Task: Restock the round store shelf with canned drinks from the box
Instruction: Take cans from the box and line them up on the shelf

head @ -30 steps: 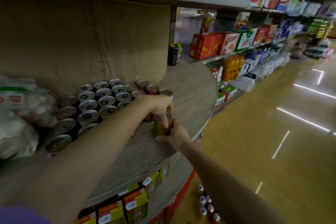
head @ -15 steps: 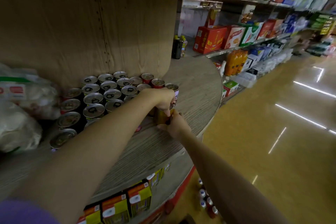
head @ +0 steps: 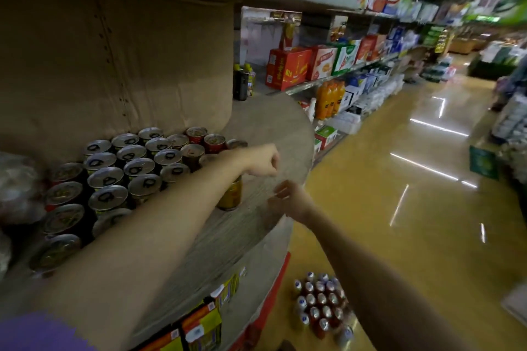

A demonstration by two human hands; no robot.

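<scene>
Standing right up against the round shelf (head: 273, 134), a grey wood-grain disc curving round a tan central column (head: 114, 60). Packed in a tight cluster against that column: a bunch of canned drinks (head: 134, 168), upright, silver pull-tab tops mostly, a few red-sided ones at the back right. One yellow can (head: 229, 194) upright at the front edge of the cluster, on the shelf board, partly hidden under the forearm. Left hand (head: 261, 161) out over the shelf just past that can, fingers curled into a loose fist, holding nothing, not touching the can as far as can be seen. Right hand (head: 289, 198) near the shelf rim a bit lower, fingers loosely bent, also empty, though motion blur makes it a bit fuzzy. Purple sleeve (head: 37, 333) at the bottom left. Down on the glossy yellowish floor (head: 399, 208), a batch of more cans (head: 320, 308) standing together; box around them, can't tell. Orange and yellow cartons (head: 199, 325) on the tier below. Plastic bags (head: 17, 179) on the far left of the shelf. Red boxes (head: 288, 67) and orange juice bottles (head: 329, 98) on the aisle shelving beyond.
</scene>
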